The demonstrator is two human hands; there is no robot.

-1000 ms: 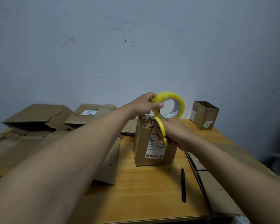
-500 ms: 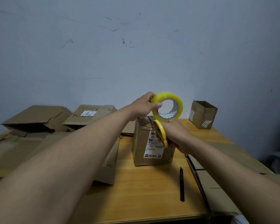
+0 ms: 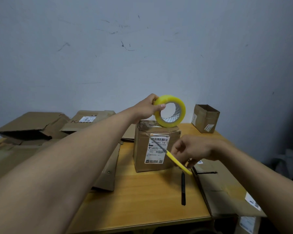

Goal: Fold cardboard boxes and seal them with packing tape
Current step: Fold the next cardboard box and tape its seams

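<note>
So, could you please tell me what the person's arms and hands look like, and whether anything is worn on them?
Both arms are bare along all that shows, with no sleeves in view. The left hand and the right hand wear no gloves, and no watch, bracelet or ring is visible on either.

A glossy, translucent yellow roll of plastic packing tape (image 3: 170, 113) sits above a matt brown cardboard box (image 3: 156, 146) bearing a smooth white paper label (image 3: 156, 150). The wooden worktop (image 3: 142, 198) shows a satiny, orange-toned finish; the scuffed wall (image 3: 142, 53) behind looks flat and chalky.
</note>
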